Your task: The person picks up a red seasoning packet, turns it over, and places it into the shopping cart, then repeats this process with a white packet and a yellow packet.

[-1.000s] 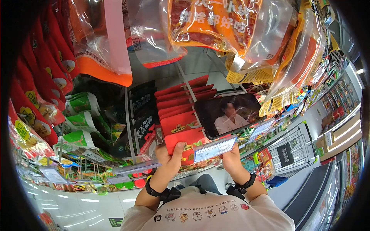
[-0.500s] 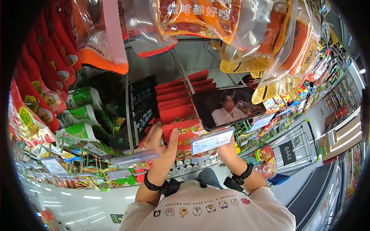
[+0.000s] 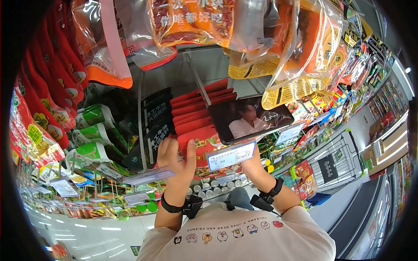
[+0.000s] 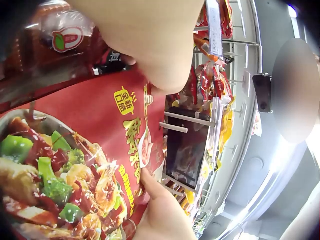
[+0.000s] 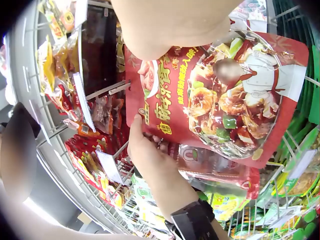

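Note:
In the head view a red food pouch (image 3: pixel 203 152) is at the front of a row of red pouches on a rack. My left hand (image 3: pixel 176 161) has its thumb on the pouch's left side. My right hand (image 3: pixel 252 164) is partly hidden behind a price tag (image 3: pixel 230 157). Both wrist views show a dish with shrimp and green vegetables printed on the pouch's front. In the right wrist view my left hand (image 5: pixel 152 160) pinches one corner, thumb in front. My right hand (image 4: pixel 162 215) holds the edge with its thumb in the left wrist view.
A dark screen (image 3: pixel 248 119) hangs just right of the red pouches. Black packets (image 3: pixel 156 126) and green packets (image 3: pixel 91 152) hang to the left. Large orange-and-clear bags (image 3: pixel 191 21) overhang from above. A shopping cart (image 3: pixel 328 167) stands at the right.
The head view has shifted, so the rack and hands appear further left. My left hand's fingers have moved up beside the pouch, its thumb still on it. My right hand stays behind the tag.

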The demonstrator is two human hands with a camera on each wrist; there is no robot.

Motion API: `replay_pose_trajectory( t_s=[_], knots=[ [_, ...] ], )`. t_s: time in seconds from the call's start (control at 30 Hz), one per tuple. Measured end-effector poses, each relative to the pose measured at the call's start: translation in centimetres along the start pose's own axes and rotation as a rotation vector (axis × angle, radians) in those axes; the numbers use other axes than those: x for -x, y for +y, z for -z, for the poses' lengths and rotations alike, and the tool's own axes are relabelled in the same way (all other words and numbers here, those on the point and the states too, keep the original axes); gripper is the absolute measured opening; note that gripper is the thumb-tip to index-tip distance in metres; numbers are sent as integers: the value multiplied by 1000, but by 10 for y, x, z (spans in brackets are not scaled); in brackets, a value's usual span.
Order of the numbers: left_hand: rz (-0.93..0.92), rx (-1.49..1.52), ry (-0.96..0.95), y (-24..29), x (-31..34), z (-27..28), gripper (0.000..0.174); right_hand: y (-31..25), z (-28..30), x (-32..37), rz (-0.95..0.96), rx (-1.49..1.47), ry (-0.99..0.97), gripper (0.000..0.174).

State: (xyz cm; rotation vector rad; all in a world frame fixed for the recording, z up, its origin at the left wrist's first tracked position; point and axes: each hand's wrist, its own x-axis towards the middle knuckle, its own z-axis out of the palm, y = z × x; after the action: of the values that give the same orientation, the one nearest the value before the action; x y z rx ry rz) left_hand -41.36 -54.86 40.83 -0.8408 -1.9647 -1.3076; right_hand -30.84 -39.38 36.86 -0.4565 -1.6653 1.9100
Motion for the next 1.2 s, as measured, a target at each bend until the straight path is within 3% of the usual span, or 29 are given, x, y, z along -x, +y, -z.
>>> replay_pose_trajectory(
  t_s=[0.13, 0.33, 0.47, 0.7, 0.77, 1.03, 1.2],
  knots=[
    [96, -28, -83, 4, 1, 4, 24, 0, -6, -2, 60, 11, 37, 21],
    [117, 17, -44, 5, 3, 0, 26, -7, -5, -1, 116, 164, 60, 25],
    [131, 38, -48, 8, 3, 1, 24, -3, 0, -2, 89, 55, -44, 28],
    [206, 24, -114, 7, 14, 9, 17, 36, 20, -3, 8, 165, 11, 25],
    [257, 28, -144, 5, 21, 9, 18, 63, 26, -3, 96, 176, 30, 25],
    [185, 19, -176, 1, 34, 9, 17, 81, 36, 13, 104, 227, 70, 20],
    [282, 40, -37, 15, 41, 8, 21, 92, 42, 17, 131, 286, 44, 17]
  ],
)
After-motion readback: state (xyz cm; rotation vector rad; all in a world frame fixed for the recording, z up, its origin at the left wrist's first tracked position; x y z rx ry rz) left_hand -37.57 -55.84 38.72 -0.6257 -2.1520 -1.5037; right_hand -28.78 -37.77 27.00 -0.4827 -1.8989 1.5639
